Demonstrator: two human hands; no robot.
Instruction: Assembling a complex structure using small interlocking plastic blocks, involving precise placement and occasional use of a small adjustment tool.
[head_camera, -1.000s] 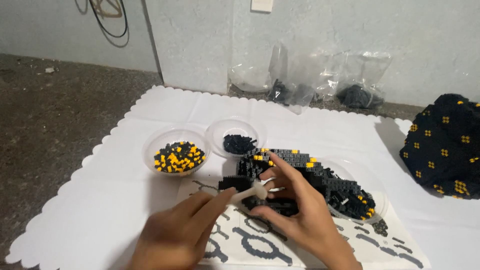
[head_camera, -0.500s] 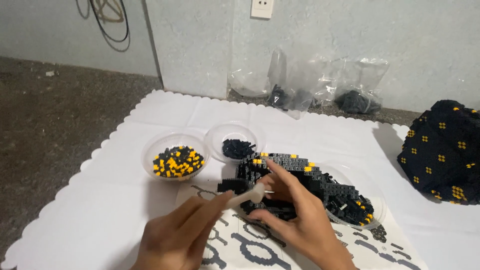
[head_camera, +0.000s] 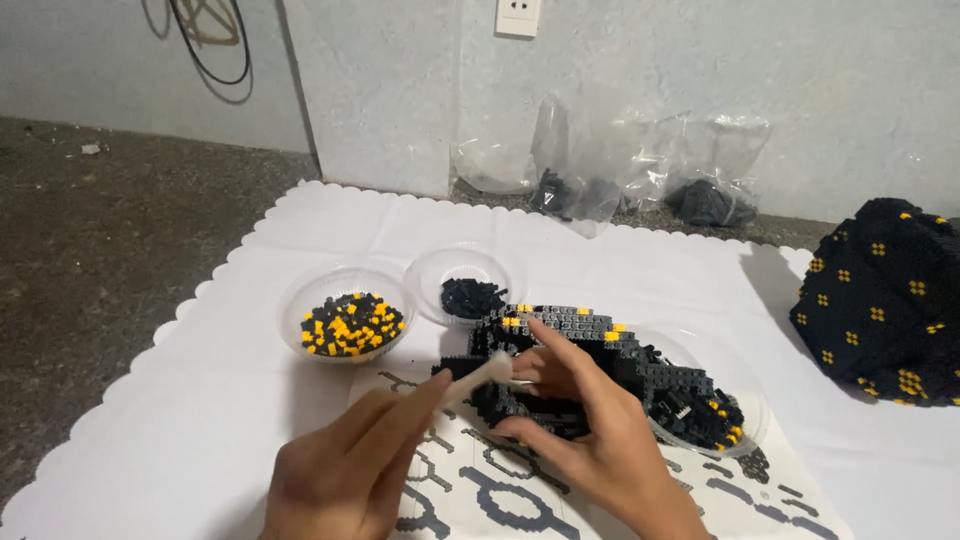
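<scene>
A black block model with a few yellow bricks (head_camera: 590, 355) stands on a printed instruction sheet (head_camera: 500, 495). My right hand (head_camera: 590, 430) wraps around its near side, fingers on the top and front. My left hand (head_camera: 345, 470) pinches a small white tool (head_camera: 478, 377) whose tip touches the model's left end.
Two clear bowls sit behind the model: one with yellow and black pieces (head_camera: 345, 322), one with black pieces (head_camera: 468, 293). A third clear bowl (head_camera: 745, 385) holds part of the model. A large black block shape with yellow dots (head_camera: 885, 290) rests at right. Plastic bags (head_camera: 620, 185) line the wall. White cloth (head_camera: 180, 400) covers the floor.
Both hands stay on the model; the view has shifted slightly, and the white tool's tip remains at the model's left end.
</scene>
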